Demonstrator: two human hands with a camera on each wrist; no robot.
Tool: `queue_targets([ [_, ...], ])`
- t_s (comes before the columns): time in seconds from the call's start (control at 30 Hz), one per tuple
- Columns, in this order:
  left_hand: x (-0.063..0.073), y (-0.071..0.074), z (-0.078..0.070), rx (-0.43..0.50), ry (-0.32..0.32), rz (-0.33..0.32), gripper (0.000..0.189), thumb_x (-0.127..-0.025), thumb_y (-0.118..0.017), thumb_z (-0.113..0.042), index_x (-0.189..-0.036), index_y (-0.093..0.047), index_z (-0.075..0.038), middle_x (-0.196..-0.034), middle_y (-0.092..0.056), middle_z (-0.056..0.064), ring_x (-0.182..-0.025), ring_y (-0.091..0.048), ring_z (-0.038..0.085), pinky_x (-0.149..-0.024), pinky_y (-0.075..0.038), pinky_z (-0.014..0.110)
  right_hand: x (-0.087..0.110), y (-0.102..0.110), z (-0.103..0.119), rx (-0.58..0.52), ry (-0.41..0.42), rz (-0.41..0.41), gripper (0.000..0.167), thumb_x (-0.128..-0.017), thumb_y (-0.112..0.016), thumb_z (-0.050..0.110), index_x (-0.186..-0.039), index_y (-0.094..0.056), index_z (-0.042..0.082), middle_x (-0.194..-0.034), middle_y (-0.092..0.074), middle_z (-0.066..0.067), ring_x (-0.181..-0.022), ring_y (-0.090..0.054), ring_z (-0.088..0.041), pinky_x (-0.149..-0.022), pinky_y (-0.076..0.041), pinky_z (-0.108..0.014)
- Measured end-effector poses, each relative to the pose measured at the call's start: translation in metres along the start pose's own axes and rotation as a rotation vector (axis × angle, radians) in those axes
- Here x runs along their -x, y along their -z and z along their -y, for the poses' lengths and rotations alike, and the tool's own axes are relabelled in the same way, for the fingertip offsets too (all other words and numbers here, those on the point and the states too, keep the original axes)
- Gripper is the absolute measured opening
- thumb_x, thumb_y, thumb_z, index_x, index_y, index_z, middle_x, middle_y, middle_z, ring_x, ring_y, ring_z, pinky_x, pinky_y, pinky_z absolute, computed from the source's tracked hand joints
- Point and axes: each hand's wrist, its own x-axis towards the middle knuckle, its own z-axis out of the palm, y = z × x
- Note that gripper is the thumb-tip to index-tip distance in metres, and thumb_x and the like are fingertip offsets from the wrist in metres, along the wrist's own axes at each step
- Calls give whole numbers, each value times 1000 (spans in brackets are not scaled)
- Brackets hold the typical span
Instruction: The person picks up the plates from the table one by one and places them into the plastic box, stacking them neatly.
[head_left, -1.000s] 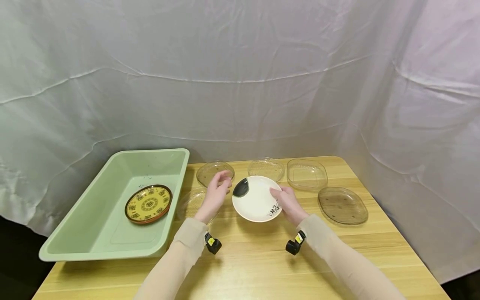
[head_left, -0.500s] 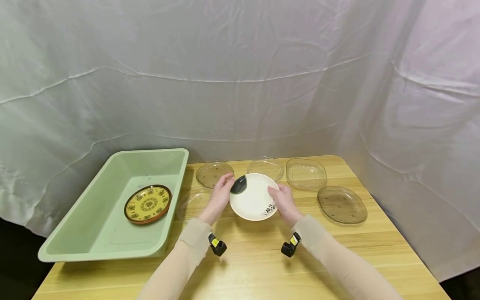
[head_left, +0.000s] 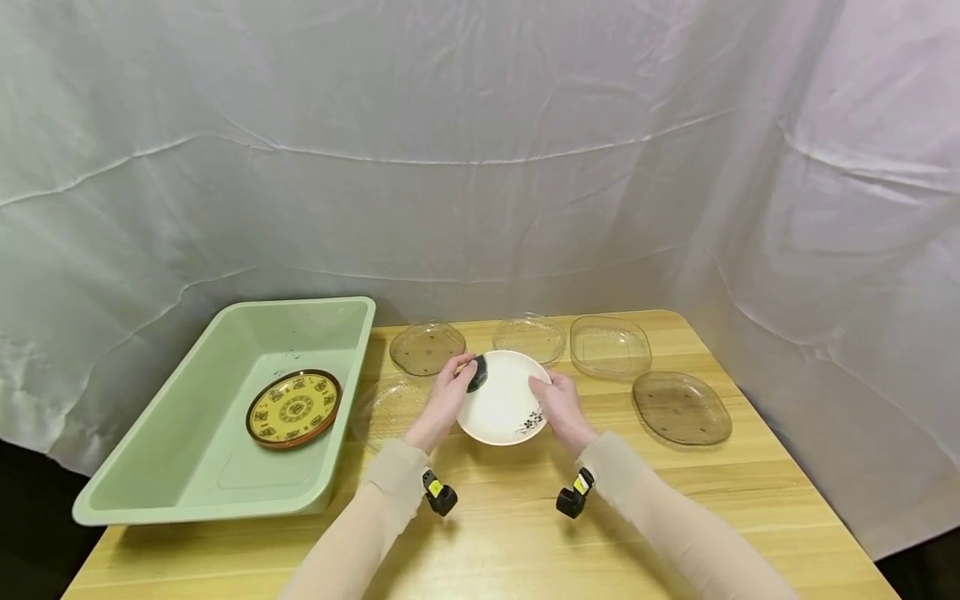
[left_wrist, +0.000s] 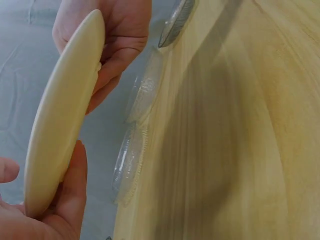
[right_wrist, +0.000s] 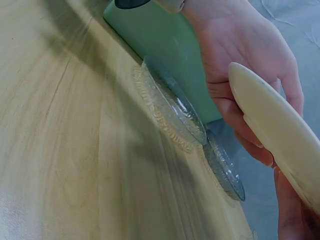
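Note:
Both hands hold a round white plate [head_left: 504, 400] above the table, its face tilted up toward me. A dark patch marks its upper left and small dark flowers its lower right. At the left rim my left hand [head_left: 444, 405] grips it, thumb on top over the dark patch. My right hand [head_left: 562, 408] pinches the right rim, thumb on the face. In the left wrist view the plate [left_wrist: 65, 115] appears edge-on with fingers under it; the right wrist view shows the plate [right_wrist: 277, 130] with the left hand's fingers beneath its far side.
A green basin [head_left: 225, 507] on the left holds a yellow patterned plate [head_left: 296, 408]. Around the hands lie clear glass plates [head_left: 390, 410], [head_left: 529, 333], a square-cornered clear dish [head_left: 611, 346] and brownish glass plates [head_left: 427, 347], [head_left: 681, 407]. Grey cloth [head_left: 480, 208] hangs behind the table.
My left hand has come in from the left and taken hold of the white plate's left rim. The right hand and plate have shifted slightly left.

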Motion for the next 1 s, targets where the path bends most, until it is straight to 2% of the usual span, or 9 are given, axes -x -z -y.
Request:
queue_targets([
  [0.2,-1,-2,7,16,-26,-12,39,-106,-46,-21,-138,-55,-2,-149,-52,19,-144,-44,35,-122,-34,50,-1,-1,-5,-11,-6,18,45,-103,-45,13,-141,-49,-11,-101,-71,-16,-73,-67,-7,-66,-59,-18],
  [0.27,-2,-3,9,26,-30,-11,38,-106,-47,-20,-137,-55,-1,-149,-52,20,-144,-44,35,-123,-34,50,-1,-1,-5,-31,-10,21,46,-102,-43,12,-142,-47,-12,-102,-70,-17,-73,-67,-7,-65,-59,-18],
  [0.43,-2,-3,14,34,-25,-7,37,-105,-47,-18,-137,-55,-1,-148,-52,20,-142,-45,37,-121,-36,51,0,-2,-7,-72,-20,41,48,-101,-41,10,-141,-46,-15,-91,-71,-10,-69,-67,-6,-62,-59,-17],
  [0.63,-2,-3,18,20,6,-5,37,-105,-48,-17,-139,-55,-2,-151,-50,20,-143,-45,36,-119,-39,50,0,-1,-10,-58,-19,76,46,-99,-41,10,-136,-50,-17,-79,-70,-3,-65,-67,-7,-61,-58,-18],
  [1.0,-1,-4,23,-2,-2,-16,36,-106,-44,-13,-137,-56,0,-147,-52,22,-136,-49,35,-114,-44,49,0,2,-12,-53,-16,123,47,-101,-39,13,-137,-48,-16,-77,-68,0,-65,-67,-6,-61,-58,-17],
])
